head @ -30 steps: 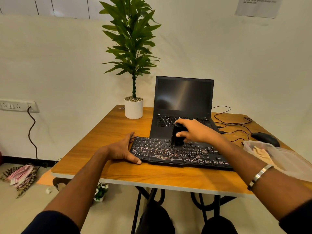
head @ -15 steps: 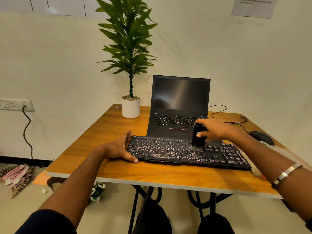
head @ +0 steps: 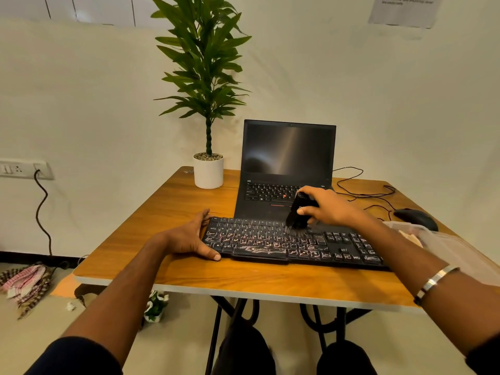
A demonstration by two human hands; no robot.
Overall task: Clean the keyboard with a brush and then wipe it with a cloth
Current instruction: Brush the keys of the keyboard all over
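Cream walls back your wooden bench (head: 167,212), where the black keyboard (head: 284,242) lies across the near half, just in front of an open laptop (head: 286,158) with a dark screen. Your left hand (head: 189,236) rests on the bench at the keyboard's left end, fingers relaxed and spread, the thumb along the near edge and the fingertips at the far corner, steadying it. Your right hand (head: 327,207) grips the black brush (head: 297,212) from above, fingers curled round its body; the bristles point down and touch the keys near the upper middle of the keyboard. A metal bangle (head: 435,282) sits on your right forearm. To the right, a clear plastic bag (head: 443,247) holds a pale cloth (head: 410,235), just beside the keyboard's right end, with a black mouse (head: 415,217) behind it. A potted plant (head: 208,171) stands at the far left of the bench, and thin cables (head: 362,190) trail behind the laptop.
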